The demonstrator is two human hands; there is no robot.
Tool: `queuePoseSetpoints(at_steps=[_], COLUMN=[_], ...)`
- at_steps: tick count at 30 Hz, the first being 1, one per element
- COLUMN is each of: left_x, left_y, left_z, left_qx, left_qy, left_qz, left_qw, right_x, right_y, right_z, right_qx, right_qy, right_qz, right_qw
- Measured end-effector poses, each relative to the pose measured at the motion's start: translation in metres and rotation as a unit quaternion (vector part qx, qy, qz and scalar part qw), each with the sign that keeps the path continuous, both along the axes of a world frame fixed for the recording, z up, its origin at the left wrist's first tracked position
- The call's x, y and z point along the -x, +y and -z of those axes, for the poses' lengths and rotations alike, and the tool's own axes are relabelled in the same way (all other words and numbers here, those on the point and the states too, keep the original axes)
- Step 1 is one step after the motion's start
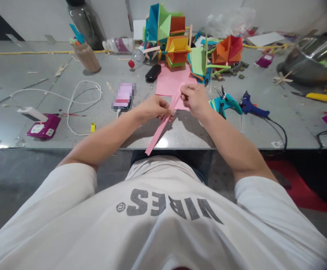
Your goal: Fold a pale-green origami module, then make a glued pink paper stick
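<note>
A long pink paper strip (pixel 159 132) slants between my hands, its lower end hanging past the table's front edge. My left hand (pixel 160 108) pinches it near the middle. At its upper end my right hand (pixel 193 95) grips it between thumb and fingers. Behind and partly beneath the hands lie pink paper sheets (pixel 166 80) on the table. Teal pliers (pixel 227 103) lie just right of my right hand, with a blue glue gun (pixel 253 105) beyond them.
Folded coloured paper shapes (pixel 174 41) stand at the back. A phone (pixel 124 95) on a white cable and a black case (pixel 153 73) lie to the left. Farther off are a cup of sticks (pixel 86 58), a dark bottle (pixel 87 26), a purple power adapter (pixel 44 127) and a metal bowl (pixel 303 63).
</note>
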State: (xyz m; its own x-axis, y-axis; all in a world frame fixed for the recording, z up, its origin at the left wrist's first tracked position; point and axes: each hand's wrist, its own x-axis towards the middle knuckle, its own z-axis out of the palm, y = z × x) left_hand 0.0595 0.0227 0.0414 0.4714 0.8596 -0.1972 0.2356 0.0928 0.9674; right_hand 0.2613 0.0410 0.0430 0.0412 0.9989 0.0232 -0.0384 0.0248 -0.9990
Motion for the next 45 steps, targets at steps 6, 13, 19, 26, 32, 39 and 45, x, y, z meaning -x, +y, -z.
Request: queuePoseSetpoints(at_steps=[6, 13, 19, 26, 32, 39, 45], left_x=[-0.003, -0.002, -0.004, -0.003, 0.001, -0.006, -0.012], left_y=[-0.002, -0.002, -0.011, -0.007, -0.005, -0.01, -0.008], left_z=[0.004, -0.001, -0.001, 0.006, 0.006, 0.005, 0.001], left_qx=[-0.007, -0.015, 0.019, 0.044, 0.02, 0.015, 0.022], left_qy=[0.006, 0.01, 0.012, -0.012, -0.004, -0.021, -0.055], left_qz=[0.017, 0.02, 0.065, 0.063, 0.097, 0.032, -0.046], left_qw=[1.0, 1.0, 0.998, 0.997, 0.995, 0.999, 0.997], right_x=[-0.015, -0.019, -0.044, -0.052, -0.063, -0.051, -0.011], right_y=[0.015, 0.023, 0.044, 0.047, 0.048, 0.034, 0.0], right_z=[-0.002, 0.005, 0.006, 0.003, -0.011, -0.014, -0.002], right_qx=[0.007, -0.018, -0.053, -0.054, -0.07, -0.05, 0.007], right_qy=[0.001, -0.008, -0.021, -0.029, -0.034, -0.002, -0.028], right_qz=[0.02, 0.028, 0.107, 0.121, 0.169, 0.11, -0.081], right_qw=[1.0, 0.999, 0.993, 0.991, 0.982, 0.993, 0.996])
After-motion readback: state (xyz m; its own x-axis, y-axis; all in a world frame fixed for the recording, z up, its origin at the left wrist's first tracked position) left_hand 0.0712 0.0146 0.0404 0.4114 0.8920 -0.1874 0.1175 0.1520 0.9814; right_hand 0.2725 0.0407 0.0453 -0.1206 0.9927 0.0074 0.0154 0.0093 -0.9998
